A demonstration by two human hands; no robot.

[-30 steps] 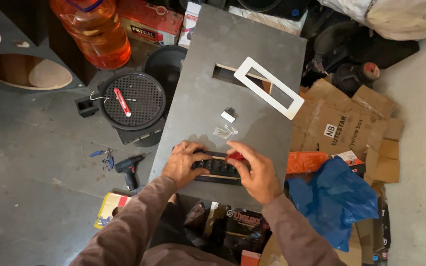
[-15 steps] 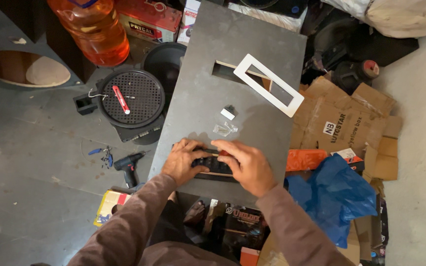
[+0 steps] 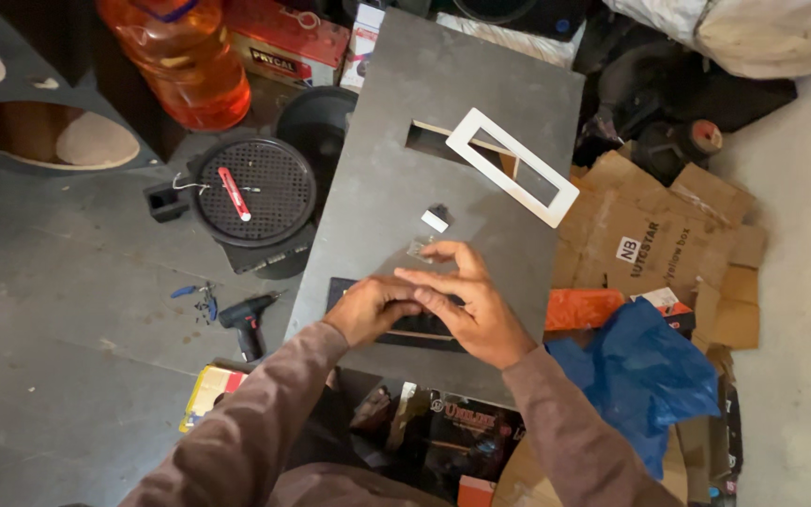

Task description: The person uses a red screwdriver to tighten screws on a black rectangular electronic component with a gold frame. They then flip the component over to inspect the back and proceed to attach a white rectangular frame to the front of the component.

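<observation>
Two hands meet on a big grey board (image 3: 396, 141) lying over a messy grey floor (image 3: 58, 282). Far left of the left hand (image 3: 368, 308) sit a small drill (image 3: 248, 319) and a round black grille (image 3: 253, 191). The left hand is curled on a flat black part (image 3: 415, 329). The right hand (image 3: 466, 305) lies open over it, fingers flat. Up past the right hand rests a white frame (image 3: 512, 167). Right of it are a blue bag (image 3: 645, 380) and brown boxes (image 3: 668, 230).
</observation>
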